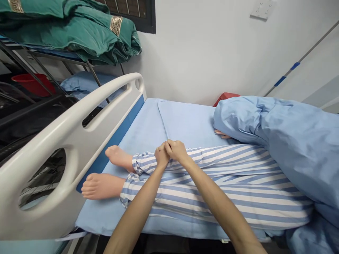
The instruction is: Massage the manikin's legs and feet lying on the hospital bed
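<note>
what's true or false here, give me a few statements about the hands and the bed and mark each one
1. The left hand and right hand rest on the striped trouser leg near its cuff. True.
2. The lying figure's feet wear white socks. False: they are bare.
3. A white bed side rail runs along the bed's left edge in this view. True.
4. The green quilts lie on the blue bed sheet. False: they sit on a metal rack beyond the rail.
5. A blue blanket covers the figure's upper body. True.
</note>
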Available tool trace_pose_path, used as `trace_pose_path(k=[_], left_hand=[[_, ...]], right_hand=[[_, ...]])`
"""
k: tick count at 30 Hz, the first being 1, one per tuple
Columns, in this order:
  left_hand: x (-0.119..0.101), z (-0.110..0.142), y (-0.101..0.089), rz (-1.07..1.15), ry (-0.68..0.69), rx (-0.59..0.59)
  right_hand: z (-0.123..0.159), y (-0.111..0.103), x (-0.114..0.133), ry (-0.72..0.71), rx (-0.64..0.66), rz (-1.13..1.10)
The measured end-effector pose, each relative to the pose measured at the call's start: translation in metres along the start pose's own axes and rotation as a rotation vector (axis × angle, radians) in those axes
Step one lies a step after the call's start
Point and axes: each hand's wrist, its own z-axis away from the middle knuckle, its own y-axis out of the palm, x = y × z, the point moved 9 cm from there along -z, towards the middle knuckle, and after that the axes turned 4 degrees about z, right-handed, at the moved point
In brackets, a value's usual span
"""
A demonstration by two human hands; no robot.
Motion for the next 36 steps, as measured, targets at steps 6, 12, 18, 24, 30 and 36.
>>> trace_pose_path(k=[6, 12, 18, 24, 30, 36], left_hand=[[0.003, 0.000, -0.001, 0.067, -0.051, -0.034], [-0.031, -0.008, -0.007, 0.264, 0.008, -0.050], [-0.042, 0.001, 0.019, 0.306, -0.019, -0.054], [-0.036, 0.002, 0.027, 0.181, 0.000, -0.016], [-0.042, 0.006, 0.030, 0.117, -0.019, 0.009], [-0.045, 0.014, 0.030, 0.118, 0.012, 0.008]], right_hand=[[0.002, 0.024, -0.040, 0.153, -0.099, -0.311], [-0.002, 0.017, -0.061, 0.199, -0.274, -0.757], [0.001, 0.022, -0.070, 0.257, -0.334, -0.888], [-0.002, 0.004, -0.064, 0.234, -0.190, -0.540], [0.000, -0.018, -0.074, 0.109, -0.053, -0.186], [0.011, 0.003, -0.100, 0.213, -0.140, -0.292]])
